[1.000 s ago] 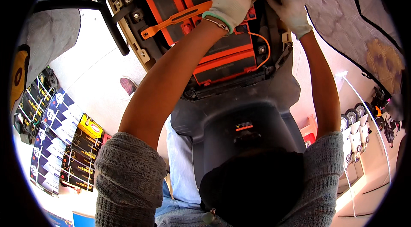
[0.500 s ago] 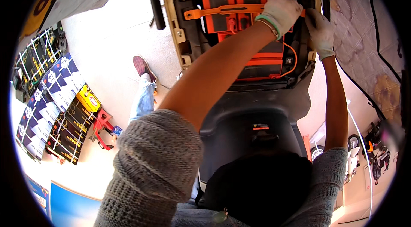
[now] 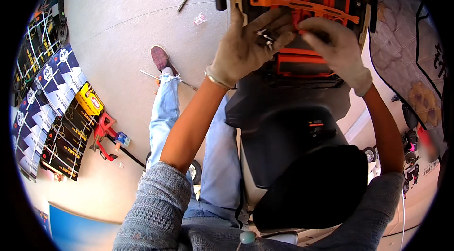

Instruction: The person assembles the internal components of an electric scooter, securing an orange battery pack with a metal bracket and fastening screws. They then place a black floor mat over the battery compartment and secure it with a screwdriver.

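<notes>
- Two gloved hands work over the open scooter compartment (image 3: 302,69); my left hand (image 3: 246,47) lies palm-up, fingers half curled round small metal screws (image 3: 265,37).
- My right hand (image 3: 333,47) pinches toward them — a fumble could drop one among the orange straps (image 3: 302,7), I judge.

I wear grubby pale work gloves on my left hand (image 3: 246,47) and right hand (image 3: 333,47). My grey knitted sleeves are pushed up. A thin bangle circles my left wrist.

Dark and blue-white flat packages (image 3: 45,109) line the floor at left.
</notes>
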The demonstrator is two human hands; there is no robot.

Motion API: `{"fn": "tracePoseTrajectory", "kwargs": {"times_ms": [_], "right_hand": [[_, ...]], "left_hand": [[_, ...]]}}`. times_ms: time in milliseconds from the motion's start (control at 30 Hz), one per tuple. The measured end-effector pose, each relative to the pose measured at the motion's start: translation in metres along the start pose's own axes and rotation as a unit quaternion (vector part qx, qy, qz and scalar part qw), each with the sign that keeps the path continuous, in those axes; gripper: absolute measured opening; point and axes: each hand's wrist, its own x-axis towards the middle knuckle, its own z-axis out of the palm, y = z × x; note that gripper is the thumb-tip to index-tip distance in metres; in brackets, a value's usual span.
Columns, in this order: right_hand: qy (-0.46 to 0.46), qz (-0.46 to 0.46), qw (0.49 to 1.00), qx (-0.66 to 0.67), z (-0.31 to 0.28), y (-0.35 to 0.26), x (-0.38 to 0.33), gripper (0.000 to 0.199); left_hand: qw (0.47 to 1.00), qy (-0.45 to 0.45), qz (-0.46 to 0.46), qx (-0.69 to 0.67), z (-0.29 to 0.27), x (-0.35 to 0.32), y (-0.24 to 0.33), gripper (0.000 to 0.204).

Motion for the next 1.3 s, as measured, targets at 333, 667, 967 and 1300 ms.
{"fn": "tracePoseTrajectory", "kwargs": {"times_ms": [333, 667, 967, 1300], "right_hand": [[-0.045, -0.041, 0.998, -0.002, 0.116, -0.065, 0.041, 0.017], [-0.049, 0.002, 0.987, -0.152, 0.22, -0.107, 0.072, 0.025], [-0.004, 0.074, 0.996, 0.04, 0.259, -0.129, 0.085, 0.016], [0.109, 0.246, 0.949, 0.164, 0.347, 0.029, 0.185, 0.023]], "left_hand": [[0.998, -0.034, 0.042, -0.042, -0.05, -0.079, 0.07, 0.085], [0.996, -0.03, 0.071, -0.041, -0.081, -0.131, 0.128, 0.08], [0.991, 0.038, 0.128, -0.021, -0.101, -0.155, 0.155, 0.051], [0.454, 0.384, 0.008, 0.804, -0.315, -0.109, 0.216, 0.022]]}}
